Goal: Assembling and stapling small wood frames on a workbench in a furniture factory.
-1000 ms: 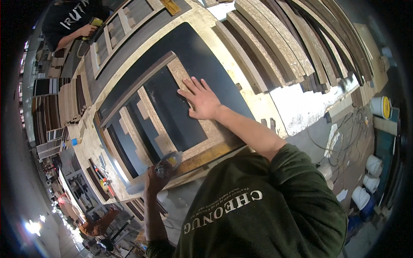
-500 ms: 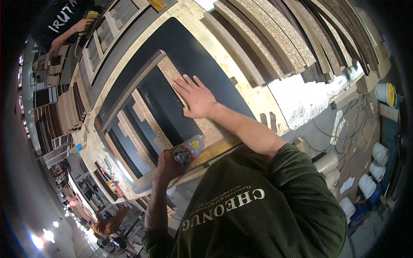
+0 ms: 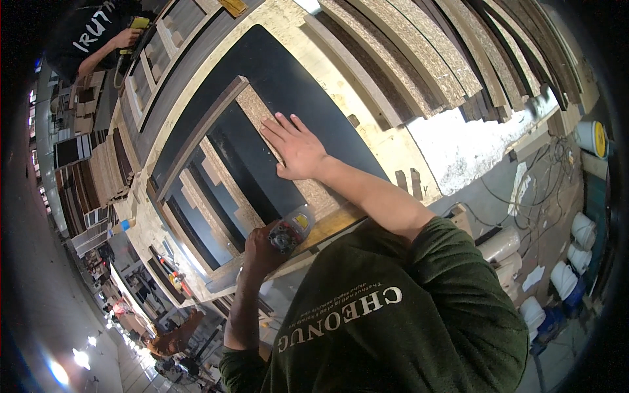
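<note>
My left hand (image 3: 261, 249) is closed round what looks like a nail gun (image 3: 288, 230), with a round dark metal end and a pale body bearing a yellow label. Its tip is hidden; it sits over the near rail of a chipboard frame (image 3: 204, 136). That frame of strips and crosspieces lies on a dark panel (image 3: 265, 56). My right hand (image 3: 298, 149) rests flat, fingers spread, on the right-hand chipboard strip (image 3: 316, 192) and reaches over the panel beside it.
Curved chipboard strips (image 3: 393, 59) are stacked at the far right on the pale worktable (image 3: 419, 171). At the far left another person's hand (image 3: 124, 38) grips a yellow tool over a second frame (image 3: 154, 65). White buckets (image 3: 583, 229) and cables (image 3: 531, 196) are on the floor to the right.
My left hand and the nail gun have shifted slightly right along the near rail. My right hand stays flat on the same strip. The view has tilted a little.
</note>
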`<state>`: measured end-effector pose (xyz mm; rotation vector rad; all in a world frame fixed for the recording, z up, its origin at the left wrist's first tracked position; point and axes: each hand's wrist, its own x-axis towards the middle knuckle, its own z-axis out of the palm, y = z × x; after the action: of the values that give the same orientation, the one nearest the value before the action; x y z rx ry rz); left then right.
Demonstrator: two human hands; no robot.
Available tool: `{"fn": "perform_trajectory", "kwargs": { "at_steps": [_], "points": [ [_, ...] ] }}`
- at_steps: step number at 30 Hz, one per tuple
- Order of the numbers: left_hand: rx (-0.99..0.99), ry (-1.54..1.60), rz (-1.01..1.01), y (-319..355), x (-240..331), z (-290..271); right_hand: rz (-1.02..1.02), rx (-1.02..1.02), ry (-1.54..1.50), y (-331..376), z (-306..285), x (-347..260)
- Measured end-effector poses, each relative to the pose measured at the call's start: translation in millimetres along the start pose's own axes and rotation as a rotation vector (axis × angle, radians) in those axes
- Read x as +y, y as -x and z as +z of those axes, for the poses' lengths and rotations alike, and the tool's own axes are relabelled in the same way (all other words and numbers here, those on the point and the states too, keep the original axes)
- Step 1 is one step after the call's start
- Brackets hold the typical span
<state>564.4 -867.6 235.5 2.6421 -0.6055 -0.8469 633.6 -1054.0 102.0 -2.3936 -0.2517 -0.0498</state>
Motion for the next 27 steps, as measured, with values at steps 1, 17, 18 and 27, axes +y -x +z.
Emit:
{"fn": "perform_trajectory", "kwargs": {
  "at_steps": [1, 17, 18, 27],
  "points": [
    [0.001, 0.001, -0.002, 0, 0, 1, 0.0, -0.004, 0.005, 0, -1, -1],
    [-0.062, 0.07, -0.074, -8, 17, -2, -0.012, 0.048, -0.023, 0, 1, 1],
    [-0.045, -0.026, -0.091, -8, 20, -1, -0.008, 0.046, -0.016, 0, 1, 1],
    [-0.003, 0.021, -0.016, -3, 4, 9, -0.014, 0.05, -0.011, 1, 3, 0]
  ]
}}
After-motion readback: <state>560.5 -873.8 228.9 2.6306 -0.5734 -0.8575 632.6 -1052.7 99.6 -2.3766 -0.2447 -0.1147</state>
